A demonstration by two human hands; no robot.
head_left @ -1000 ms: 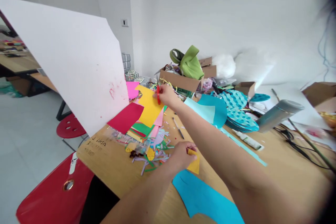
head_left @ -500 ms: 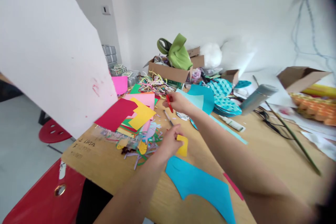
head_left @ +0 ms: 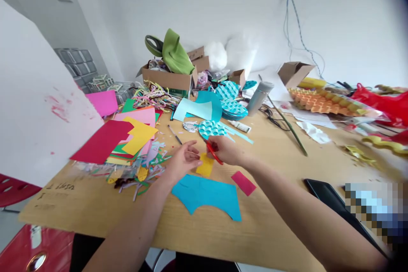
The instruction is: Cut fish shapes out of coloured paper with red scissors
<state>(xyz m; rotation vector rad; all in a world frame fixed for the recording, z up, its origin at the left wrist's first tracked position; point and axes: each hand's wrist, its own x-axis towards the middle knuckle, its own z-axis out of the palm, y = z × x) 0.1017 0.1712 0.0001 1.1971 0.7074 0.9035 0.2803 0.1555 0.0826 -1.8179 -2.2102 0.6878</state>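
My right hand (head_left: 227, 149) is closed around red-handled scissors (head_left: 214, 153), whose blades are mostly hidden. Just left of it, my left hand (head_left: 184, 159) has its fingers apart, thumb tip at the edge of a small yellow paper piece (head_left: 205, 169). A blue paper cutout (head_left: 210, 197) with a curved notch lies nearer to me. To its right is a small dark pink paper rectangle (head_left: 243, 183). Beyond the hands sit a round turquoise scale-patterned piece (head_left: 210, 128), a white cutout with drawn lines (head_left: 190, 126) and a pen (head_left: 174, 134).
Coloured paper sheets (head_left: 102, 140) and paper scraps (head_left: 137, 182) cover the left side. At the back stand a cardboard box (head_left: 168, 80) and a grey flask (head_left: 259, 98). A glue tube (head_left: 240, 126), a green stick (head_left: 288, 125) and a black phone-like object (head_left: 328, 197) lie rightward.
The view has swung right. My right hand has come back with the scissors to beside the yellow paper. My left hand's fingers have loosened from their grip on that paper.
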